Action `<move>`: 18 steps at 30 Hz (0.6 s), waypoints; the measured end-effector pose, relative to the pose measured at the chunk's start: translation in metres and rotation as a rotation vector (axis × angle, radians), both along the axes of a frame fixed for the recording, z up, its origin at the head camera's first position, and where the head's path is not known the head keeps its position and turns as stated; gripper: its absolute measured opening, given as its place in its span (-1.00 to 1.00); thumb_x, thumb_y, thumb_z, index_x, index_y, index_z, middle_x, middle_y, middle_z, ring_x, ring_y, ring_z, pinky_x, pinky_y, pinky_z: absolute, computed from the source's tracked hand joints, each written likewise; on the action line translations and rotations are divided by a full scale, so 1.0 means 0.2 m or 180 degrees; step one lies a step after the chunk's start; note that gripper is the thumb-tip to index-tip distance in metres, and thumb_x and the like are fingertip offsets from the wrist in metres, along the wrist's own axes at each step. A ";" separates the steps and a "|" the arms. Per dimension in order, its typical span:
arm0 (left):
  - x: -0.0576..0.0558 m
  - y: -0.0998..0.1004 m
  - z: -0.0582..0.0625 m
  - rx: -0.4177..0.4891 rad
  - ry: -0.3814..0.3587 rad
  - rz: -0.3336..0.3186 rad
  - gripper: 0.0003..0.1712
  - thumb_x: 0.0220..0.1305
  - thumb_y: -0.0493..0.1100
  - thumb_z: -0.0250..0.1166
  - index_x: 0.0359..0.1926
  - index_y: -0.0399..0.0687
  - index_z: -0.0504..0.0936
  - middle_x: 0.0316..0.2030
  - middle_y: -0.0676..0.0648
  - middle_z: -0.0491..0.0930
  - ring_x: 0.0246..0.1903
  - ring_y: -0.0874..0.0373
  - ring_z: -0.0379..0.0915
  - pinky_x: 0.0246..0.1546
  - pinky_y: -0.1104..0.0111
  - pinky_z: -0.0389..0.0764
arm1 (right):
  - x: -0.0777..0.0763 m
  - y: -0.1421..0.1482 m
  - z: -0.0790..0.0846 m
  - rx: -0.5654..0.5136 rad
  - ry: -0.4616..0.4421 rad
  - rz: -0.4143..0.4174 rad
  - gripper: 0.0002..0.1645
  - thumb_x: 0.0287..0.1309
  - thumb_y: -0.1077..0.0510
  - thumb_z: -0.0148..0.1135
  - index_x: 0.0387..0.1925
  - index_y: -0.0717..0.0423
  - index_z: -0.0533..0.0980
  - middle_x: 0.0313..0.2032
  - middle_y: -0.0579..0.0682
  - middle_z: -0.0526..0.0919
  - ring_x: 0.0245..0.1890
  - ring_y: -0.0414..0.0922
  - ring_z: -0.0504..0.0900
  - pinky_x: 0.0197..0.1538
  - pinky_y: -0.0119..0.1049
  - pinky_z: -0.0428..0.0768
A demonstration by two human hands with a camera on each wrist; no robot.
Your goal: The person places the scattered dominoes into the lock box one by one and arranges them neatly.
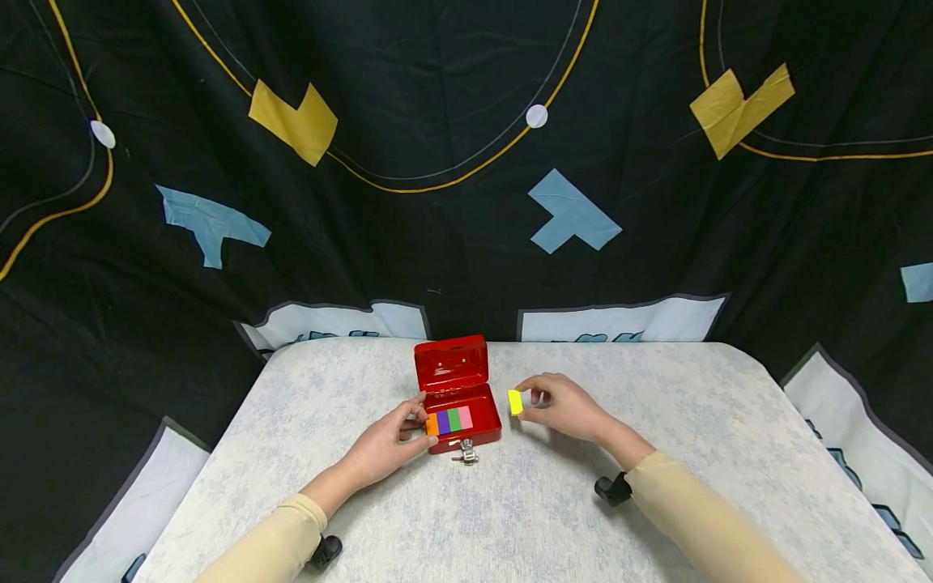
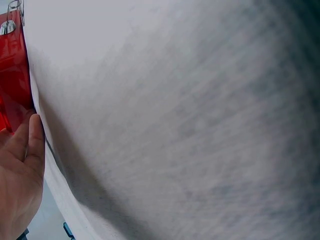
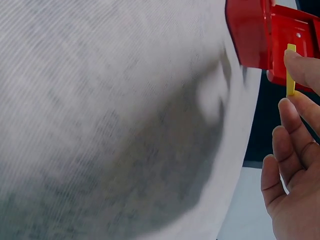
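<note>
A red metal cash box stands on the table with its lid raised at the back. Inside, orange, purple, green and pink flat blocks lie side by side toward the left. My left hand holds the box's left side, thumb near the front corner and fingers farther back; the left wrist view shows some of its fingers against the red wall. Just right of the box, my right hand pinches a thin yellow block between thumb and index finger, above the table.
A silver latch with keys sits at the box's front. Pale patterned cloth covers the table. Behind it hangs a dark printed curtain. Black wrist cameras are strapped beneath both forearms.
</note>
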State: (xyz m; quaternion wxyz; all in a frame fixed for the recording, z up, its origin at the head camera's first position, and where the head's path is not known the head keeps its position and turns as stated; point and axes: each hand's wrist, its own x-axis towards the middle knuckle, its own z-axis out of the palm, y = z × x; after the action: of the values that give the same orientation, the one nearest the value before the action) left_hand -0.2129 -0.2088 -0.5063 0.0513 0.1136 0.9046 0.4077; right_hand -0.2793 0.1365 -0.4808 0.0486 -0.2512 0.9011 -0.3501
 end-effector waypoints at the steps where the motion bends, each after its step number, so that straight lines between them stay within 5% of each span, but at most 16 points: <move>1: 0.00 0.00 0.00 -0.0003 0.0000 0.0002 -0.55 0.28 0.19 0.43 0.02 0.13 0.50 0.54 0.13 0.17 0.16 0.18 0.54 0.19 0.21 0.58 | 0.00 -0.01 0.00 -0.0008 -0.0004 0.0000 -0.55 0.16 0.04 0.50 0.09 -0.04 0.63 -0.32 -0.20 0.55 -0.25 -0.14 0.49 -0.20 -0.22 0.55; 18: 0.00 0.00 0.00 0.0019 0.0032 -0.0014 -0.55 0.29 0.20 0.43 0.00 0.10 0.50 0.54 0.09 0.19 0.18 0.15 0.54 0.19 0.20 0.58 | 0.00 -0.12 0.00 0.0051 -0.0015 -0.0013 -0.53 0.14 0.01 0.52 0.10 -0.09 0.62 -0.30 -0.22 0.55 -0.24 -0.16 0.50 -0.21 -0.23 0.58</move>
State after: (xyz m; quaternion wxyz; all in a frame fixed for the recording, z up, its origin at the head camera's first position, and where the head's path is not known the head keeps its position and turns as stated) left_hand -0.2124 -0.2089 -0.5068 0.0472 0.1178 0.9033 0.4097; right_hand -0.2796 0.1135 -0.4803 0.0520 -0.2481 0.9043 -0.3436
